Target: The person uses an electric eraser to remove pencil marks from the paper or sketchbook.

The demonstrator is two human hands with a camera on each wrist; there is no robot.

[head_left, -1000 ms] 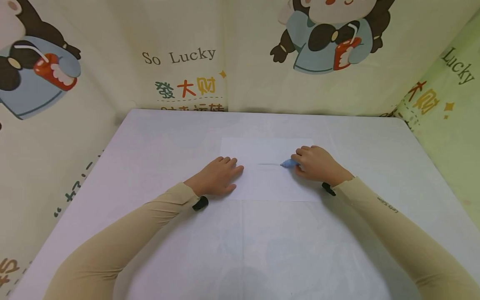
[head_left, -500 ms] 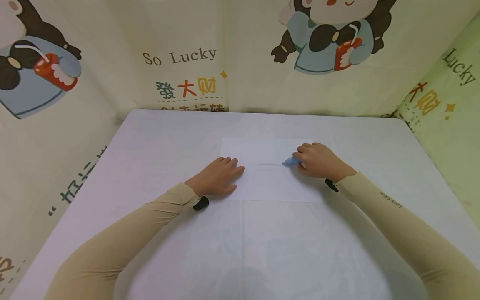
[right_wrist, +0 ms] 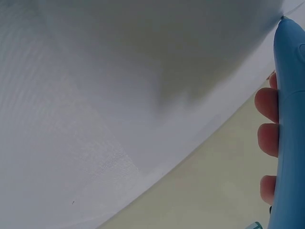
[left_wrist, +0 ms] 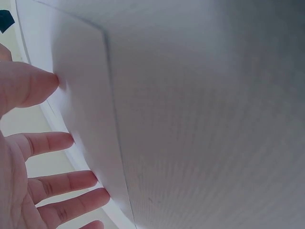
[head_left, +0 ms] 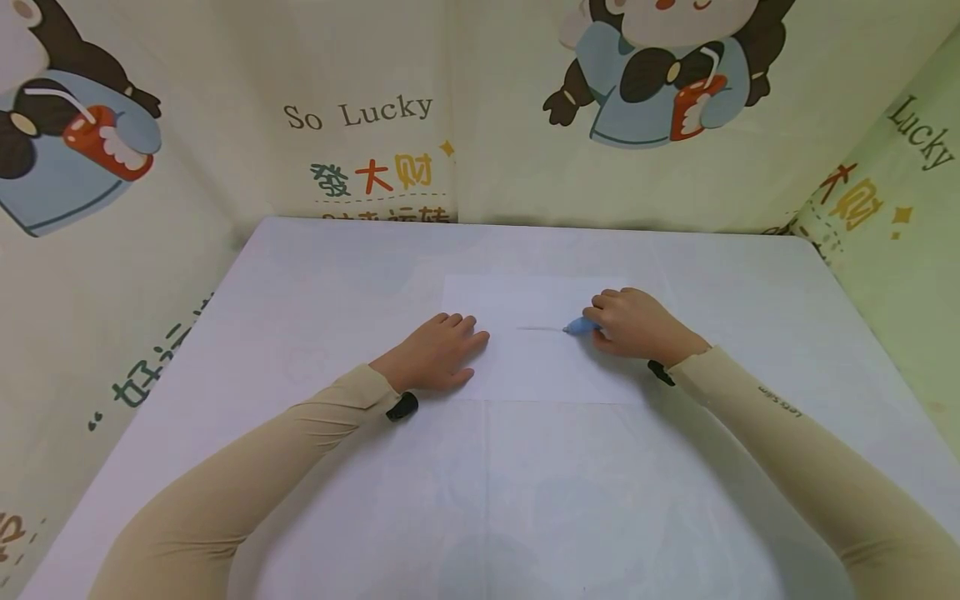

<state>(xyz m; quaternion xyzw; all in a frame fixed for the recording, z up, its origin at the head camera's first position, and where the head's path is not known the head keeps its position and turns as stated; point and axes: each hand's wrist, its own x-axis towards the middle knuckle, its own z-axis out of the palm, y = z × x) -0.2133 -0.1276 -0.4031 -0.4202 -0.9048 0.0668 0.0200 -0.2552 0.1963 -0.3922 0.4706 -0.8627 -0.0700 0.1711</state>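
Head view: right hand (head_left: 637, 325) pinches a light-blue pen (head_left: 577, 326), tip on white paper (head_left: 536, 367); left hand (head_left: 438, 354) flat

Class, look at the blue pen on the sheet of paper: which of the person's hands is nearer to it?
Right. The right hand grips the blue pen; the left hand rests flat on the paper's left edge, apart from it.

Right hand (head_left: 637, 325) hides most of the blue pen (head_left: 579, 326).
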